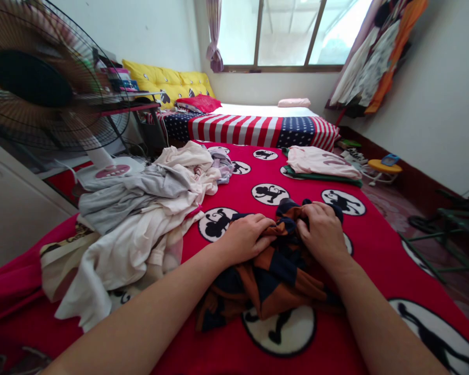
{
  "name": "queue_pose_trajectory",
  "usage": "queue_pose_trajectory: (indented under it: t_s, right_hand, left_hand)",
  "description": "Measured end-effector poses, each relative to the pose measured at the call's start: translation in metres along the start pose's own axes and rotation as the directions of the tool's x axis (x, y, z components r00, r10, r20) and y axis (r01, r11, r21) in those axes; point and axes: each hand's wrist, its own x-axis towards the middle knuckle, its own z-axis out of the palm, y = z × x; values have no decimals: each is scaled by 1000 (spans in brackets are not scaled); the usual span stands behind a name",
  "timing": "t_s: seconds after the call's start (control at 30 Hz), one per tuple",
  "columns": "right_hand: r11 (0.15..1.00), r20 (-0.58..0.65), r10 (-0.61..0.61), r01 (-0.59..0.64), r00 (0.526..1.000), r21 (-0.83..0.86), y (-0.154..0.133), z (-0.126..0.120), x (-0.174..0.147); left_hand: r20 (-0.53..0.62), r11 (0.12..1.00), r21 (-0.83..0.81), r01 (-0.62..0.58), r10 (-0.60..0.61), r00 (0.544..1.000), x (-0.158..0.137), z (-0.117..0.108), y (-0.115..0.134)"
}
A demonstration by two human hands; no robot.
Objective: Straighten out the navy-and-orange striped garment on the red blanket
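1. Two-handed, grasping the orange-and-navy garment (271, 281), crumpled on the red printed cover (207, 349).
2. With the left grip (248, 237), nearly closed, pinching a bunched edge.
3. With the right grip (323, 232), curled tight, clutching folds just beside.
4. Farther off, rightward: folded pink clothing (320, 160).

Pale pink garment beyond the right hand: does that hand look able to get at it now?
Probably yes, once the right hand releases the orange-and-navy cloth: nothing visible stands between it and the pale pink garment.
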Motion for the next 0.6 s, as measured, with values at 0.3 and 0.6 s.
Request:
queue_pose_trajectory:
  t_s: [0.3, 0.6]
  right_hand:
    - [1000, -10, -2, 2, 1000, -3, -1, -1, 0]
    - [1000, -15, -9, 9, 1000, -7, 0, 1, 0]
  left_hand:
    - [-6, 1000, 0, -9, 9, 1000, 0, 0, 0]
    - [-10, 1000, -1, -10, 10, 1000, 1, 1, 0]
